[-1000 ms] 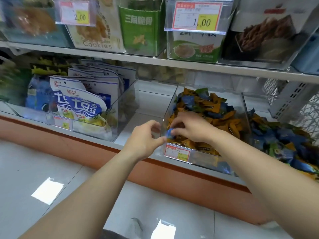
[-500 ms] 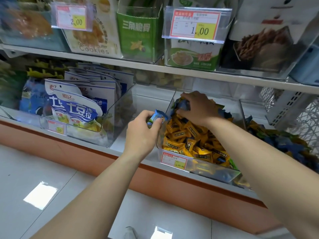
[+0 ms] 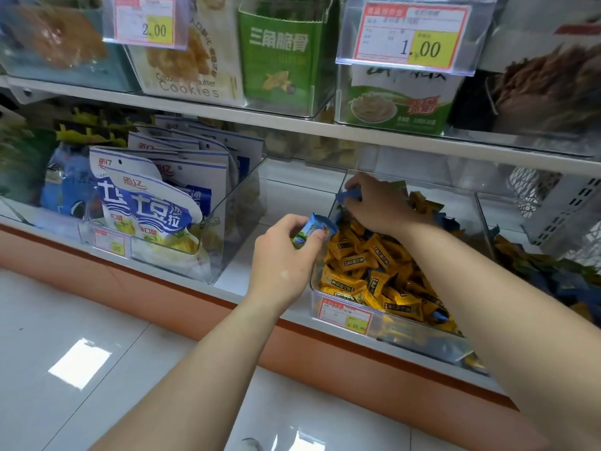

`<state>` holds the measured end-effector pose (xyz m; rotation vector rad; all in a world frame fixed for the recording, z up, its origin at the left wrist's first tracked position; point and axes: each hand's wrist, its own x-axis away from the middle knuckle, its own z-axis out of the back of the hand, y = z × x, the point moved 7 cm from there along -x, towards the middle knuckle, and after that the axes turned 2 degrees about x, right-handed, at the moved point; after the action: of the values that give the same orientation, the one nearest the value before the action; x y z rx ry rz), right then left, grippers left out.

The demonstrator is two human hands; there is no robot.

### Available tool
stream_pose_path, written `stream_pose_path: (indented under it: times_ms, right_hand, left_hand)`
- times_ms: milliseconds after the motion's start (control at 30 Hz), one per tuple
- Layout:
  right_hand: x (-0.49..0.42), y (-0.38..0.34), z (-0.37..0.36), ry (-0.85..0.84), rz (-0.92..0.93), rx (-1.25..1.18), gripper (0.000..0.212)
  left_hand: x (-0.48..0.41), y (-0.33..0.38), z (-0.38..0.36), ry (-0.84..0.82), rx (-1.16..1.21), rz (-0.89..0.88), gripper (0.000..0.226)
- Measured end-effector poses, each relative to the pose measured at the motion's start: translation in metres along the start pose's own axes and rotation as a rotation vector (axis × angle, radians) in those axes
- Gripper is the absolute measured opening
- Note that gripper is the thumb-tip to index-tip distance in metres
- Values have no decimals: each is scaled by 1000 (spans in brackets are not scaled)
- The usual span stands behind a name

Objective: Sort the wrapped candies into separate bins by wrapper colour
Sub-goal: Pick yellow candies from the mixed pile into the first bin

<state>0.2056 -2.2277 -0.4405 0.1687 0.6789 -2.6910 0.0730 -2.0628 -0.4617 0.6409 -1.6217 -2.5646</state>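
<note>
The left grip (image 3: 283, 255) holds a blue, green-ended candy (image 3: 313, 230); the right grip (image 3: 377, 203) holds a plain blue candy (image 3: 348, 195). Below the right grip, heaped candies (image 3: 367, 265) are orange-yellow with black labels; their tag (image 3: 344, 315) is white, red-bordered, yellow-patched.

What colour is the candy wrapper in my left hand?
The candy in the left hand is blue with a green end; head view.

One left hand (image 3: 279, 265), one right hand (image 3: 380, 206), one blue-wrapped candy (image 3: 313, 231) (image 3: 348, 195) in each, four red-and-yellow paper price tags (image 3: 146, 22) (image 3: 413, 37) (image 3: 110, 244) (image 3: 344, 315), yellow-wrapped candies (image 3: 374, 265) too many to count.
</note>
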Motion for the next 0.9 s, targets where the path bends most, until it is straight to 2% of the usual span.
stream_pose_path:
  times_ms: [67,100,200,400,533,633,733,833,900]
  right_hand:
    - [0,-1,-16,-131,-10,-17,33]
    - [1,-2,-18,-136,-3,-26,36]
    - [5,-2,-12,-52,34,-80,38]
    - [17,-9,-5,-28,118,-162,17]
    - [31,-7,19,88,40,-257,27]
    - [58,-2,48,158,-40,-480,28]
    - [104,13,62,193,-150,-756,21]
    - [149,32,65,182,-313,-1088,19]
    - [170,43,70,154,-369,-1162,13]
  left_hand:
    - [0,0,0,5,4,0,10]
    - [0,0,0,7,5,-3,10]
    - [0,1,0,11,14,-7,11]
    - [-1,4,-1,35,67,4,12]
    - [1,7,0,75,107,46,15]
    - [6,20,-4,86,157,47,16]
    - [20,47,-38,-51,383,57,15]
    - [36,68,-74,-95,409,77,22]
    - [46,76,-96,-146,475,134,18]
